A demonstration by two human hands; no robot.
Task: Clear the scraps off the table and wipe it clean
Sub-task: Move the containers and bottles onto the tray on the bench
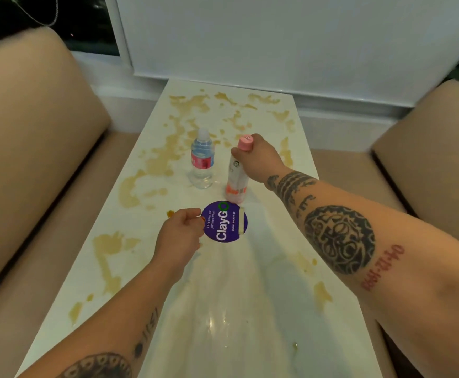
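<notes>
White table (pixel 250 309): brown stains (pixel 154 159) over most of it. Clear water bottle (pixel 202 159), upright, mid-table. Pink-capped bottle (pixel 236 184) (tilted), neck gripped by right hand (pixel 261 156). Round purple sign (pixel 227 225), edge pinched by left hand (pixel 179 236).

Tan padded benches (pixel 32 126) flank both sides, a white panel (pixel 291 42) stands behind, and a dark window (pixel 92 31) sits far left.
</notes>
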